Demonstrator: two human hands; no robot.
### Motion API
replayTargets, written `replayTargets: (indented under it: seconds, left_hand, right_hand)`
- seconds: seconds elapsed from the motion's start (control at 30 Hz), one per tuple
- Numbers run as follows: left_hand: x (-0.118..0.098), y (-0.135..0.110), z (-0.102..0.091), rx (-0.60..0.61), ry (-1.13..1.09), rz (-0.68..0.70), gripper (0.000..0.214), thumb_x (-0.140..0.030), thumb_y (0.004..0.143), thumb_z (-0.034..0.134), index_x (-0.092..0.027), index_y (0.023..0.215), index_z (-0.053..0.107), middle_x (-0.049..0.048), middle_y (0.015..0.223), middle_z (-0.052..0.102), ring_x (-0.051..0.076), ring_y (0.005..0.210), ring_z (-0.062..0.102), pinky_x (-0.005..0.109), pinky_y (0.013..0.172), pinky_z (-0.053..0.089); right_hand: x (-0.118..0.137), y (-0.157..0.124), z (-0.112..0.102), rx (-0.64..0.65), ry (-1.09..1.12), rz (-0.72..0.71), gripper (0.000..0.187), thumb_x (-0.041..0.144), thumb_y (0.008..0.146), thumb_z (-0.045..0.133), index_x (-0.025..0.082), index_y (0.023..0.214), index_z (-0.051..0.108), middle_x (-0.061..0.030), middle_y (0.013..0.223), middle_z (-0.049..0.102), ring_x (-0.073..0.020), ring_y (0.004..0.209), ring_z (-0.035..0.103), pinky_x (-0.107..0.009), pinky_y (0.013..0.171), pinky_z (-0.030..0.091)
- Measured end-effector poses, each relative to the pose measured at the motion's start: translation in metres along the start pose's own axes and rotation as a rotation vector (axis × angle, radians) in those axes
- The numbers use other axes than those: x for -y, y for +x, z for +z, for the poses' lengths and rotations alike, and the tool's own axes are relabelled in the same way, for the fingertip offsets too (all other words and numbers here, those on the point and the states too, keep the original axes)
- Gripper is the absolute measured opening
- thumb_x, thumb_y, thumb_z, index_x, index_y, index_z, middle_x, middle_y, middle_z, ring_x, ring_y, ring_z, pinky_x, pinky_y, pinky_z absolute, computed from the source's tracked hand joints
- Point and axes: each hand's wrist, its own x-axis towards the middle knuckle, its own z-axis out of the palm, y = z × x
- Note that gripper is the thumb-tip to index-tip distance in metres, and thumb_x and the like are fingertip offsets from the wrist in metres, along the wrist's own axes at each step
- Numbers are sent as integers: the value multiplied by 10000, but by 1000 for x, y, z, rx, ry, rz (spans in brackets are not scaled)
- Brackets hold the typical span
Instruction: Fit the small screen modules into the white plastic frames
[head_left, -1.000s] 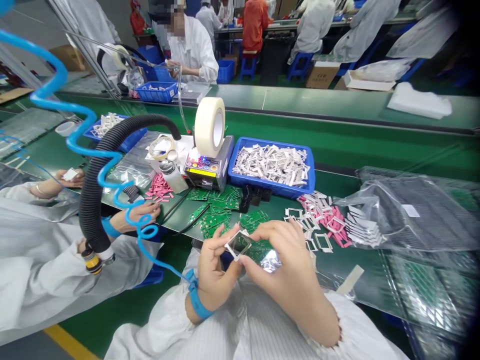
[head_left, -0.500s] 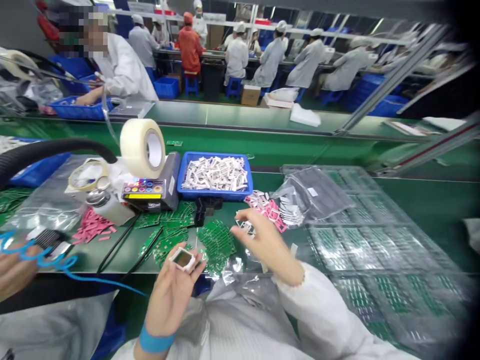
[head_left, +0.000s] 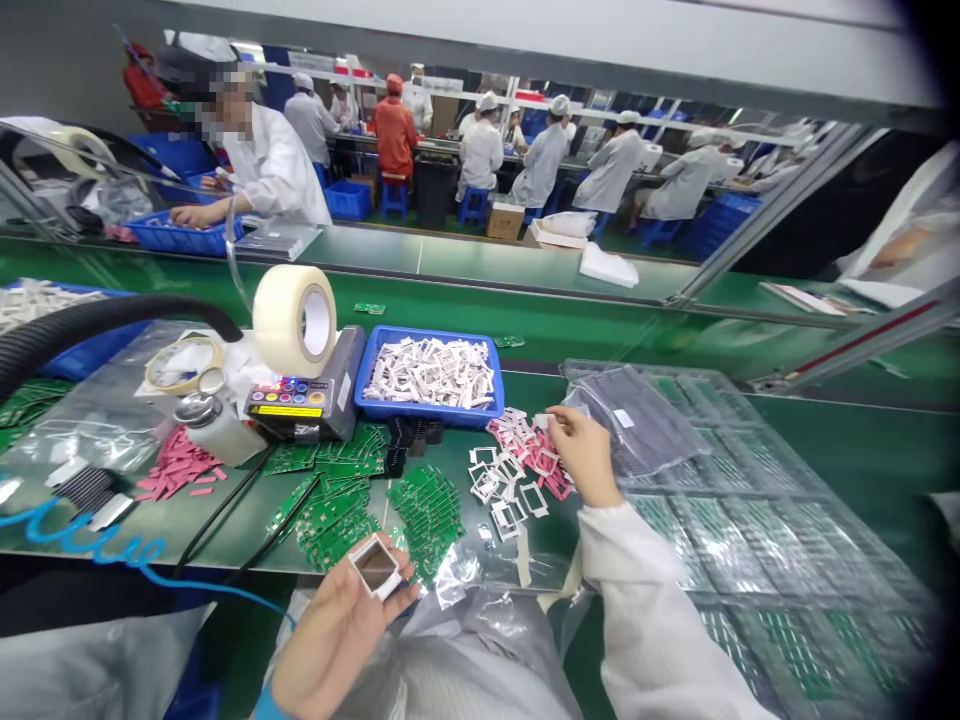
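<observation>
My left hand (head_left: 341, 615), palm up near the table's front edge, has its fingers curled round a white plastic frame (head_left: 363, 590) with a dark, glassy screen (head_left: 375, 567) in it. Farther right, my right hand (head_left: 585, 455) reaches over a pile of pink pieces (head_left: 553, 472). Its thumb and fingers pinch a small, flat whitish piece (head_left: 541, 422), whose kind I cannot make out. Loose white frames (head_left: 495, 480) lie just left of this hand. Two groups of green circuit boards (head_left: 427, 510) spread out between my hands.
A blue bin of white frames (head_left: 431, 375) stands at the back, beside a grey device (head_left: 300, 400) with a tape roll (head_left: 296, 320) on top. Trays of circuit boards (head_left: 720, 480) cover the right side. Black cables and a coiled blue cord (head_left: 97, 545) cross the left.
My right hand has moved right and away from me, from above the white frames to the pink pile, and now pinches a small piece. My left hand still holds the framed screen.
</observation>
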Motion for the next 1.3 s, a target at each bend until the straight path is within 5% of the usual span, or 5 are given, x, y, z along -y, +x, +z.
replayTargets:
  seconds: [0.37,0.7,0.93,1.07,1.3]
  left_hand:
    - [-6,2,41,218,348,186,390,-477,648,719,-220,941,727,84,1519,290,369,1327,341,480,1056,328]
    - [1,-14,13,33,465,373,413,-507,585,742,-250,908,749,100,1444,430,383,1338,316,477,1052,337]
    - [-10,-24,14,-16,329,279,424,-500,555,760,-255,901,755,96,1208,653,374,1240,464,486,1039,358]
    - [-15,-28,10,25,330,175,450,-484,540,778,-229,910,754,108,1147,682,357,1126,567,466,1011,393]
    - [-3,-25,13,30,253,215,399,-459,600,757,-192,897,747,127,1173,665,324,1056,616,463,994,416]
  right_hand:
    - [122,-125,45,355,935,181,324,331,652,754,209,880,559,56,619,586,-66,418,535,-159,370,401]
    - [135,-159,96,466,1085,413,437,427,622,762,184,615,398,63,502,517,-38,419,406,-155,412,298]
    - [131,-151,78,354,376,-397,132,287,747,651,198,842,629,-26,795,587,-151,736,548,-300,675,460]
    - [129,-144,66,398,251,-807,251,235,849,568,261,1091,627,-52,934,671,-173,843,613,-351,766,484]
    - [124,-157,72,341,335,-647,116,138,806,601,231,827,667,-38,900,696,-161,829,653,-287,723,526]
